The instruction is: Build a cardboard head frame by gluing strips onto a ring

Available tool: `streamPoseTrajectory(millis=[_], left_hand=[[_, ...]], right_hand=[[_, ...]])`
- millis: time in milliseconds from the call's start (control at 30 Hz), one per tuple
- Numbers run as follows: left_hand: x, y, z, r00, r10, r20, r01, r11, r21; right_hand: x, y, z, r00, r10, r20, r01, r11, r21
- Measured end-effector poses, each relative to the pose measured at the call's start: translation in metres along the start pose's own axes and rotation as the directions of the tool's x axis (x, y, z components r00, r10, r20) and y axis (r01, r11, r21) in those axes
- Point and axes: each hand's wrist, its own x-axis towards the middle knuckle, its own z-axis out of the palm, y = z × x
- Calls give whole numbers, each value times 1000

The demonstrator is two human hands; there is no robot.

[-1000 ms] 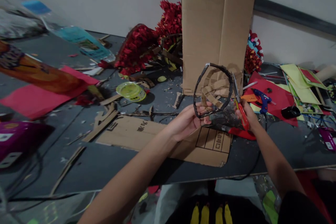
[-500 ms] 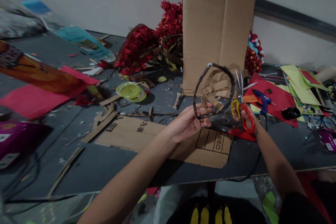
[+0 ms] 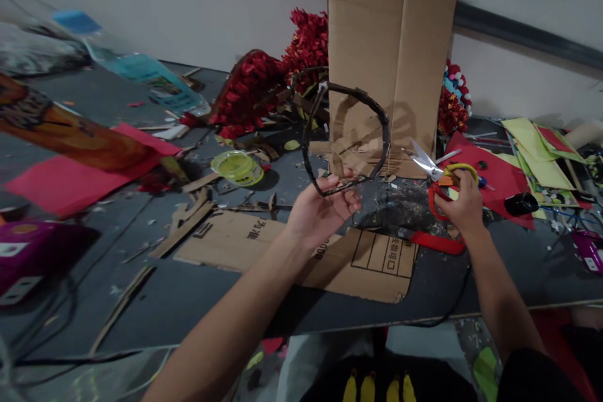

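Observation:
My left hand [image 3: 325, 207] holds the lower edge of a dark, rounded frame [image 3: 387, 132], raised upright above the table, with tan cardboard strips inside it. My right hand [image 3: 464, 201] grips scissors [image 3: 426, 162] by their red and yellow handles. The blades point up and left toward the frame, slightly apart and not touching it. Beneath the hands lies a flat cardboard piece [image 3: 377, 276] with black print. Across its upper right part rests a tool with a red handle [image 3: 438, 242].
A tall cardboard panel [image 3: 367, 31] stands behind the frame. Red fringed decorations [image 3: 249, 91], a yellow-green tub [image 3: 238, 168] and a tilted bottle [image 3: 146, 75] are left. Red paper [image 3: 509, 188], a blue glue gun [image 3: 481, 182] and coloured sheets [image 3: 541, 154] lie right.
My left hand has moved the frame left and up, away from the scissors. My right hand has shifted slightly right and turned the scissors, so the blades now tilt left.

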Motion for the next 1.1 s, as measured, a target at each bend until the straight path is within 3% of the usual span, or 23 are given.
streamPoseTrajectory(millis=[200, 400, 700, 800, 933, 1000, 1100], left_hand=[[4, -4, -5, 999, -14, 30, 13, 1000, 18], [5, -10, -4, 987, -95, 126, 87, 994, 70], [3, -8, -5, 979, -90, 182, 70, 991, 117], [5, -10, -6, 990, -9, 139, -18, 981, 192], [12, -19, -7, 971, 236, -30, -213, 917, 338], [14, -24, -8, 939, 324, -112, -255, 879, 403], [15, -28, -12, 898, 415, -142, -297, 813, 501]], right_hand=[[-2, -6, 0, 979, -204, -26, 197, 967, -159], [-5, -7, -1, 982, -188, 0, 182, 953, -243], [-4, -5, 1, 992, -120, 35, 125, 972, -197], [-3, -4, 2, 995, -99, 20, 101, 986, -133], [-4, -12, 2, 1000, -12, 17, 11, 999, 52], [-5, -20, 3, 991, 75, 114, -93, 981, 167], [-9, -34, 3, 935, 139, 325, -235, 932, 277]])
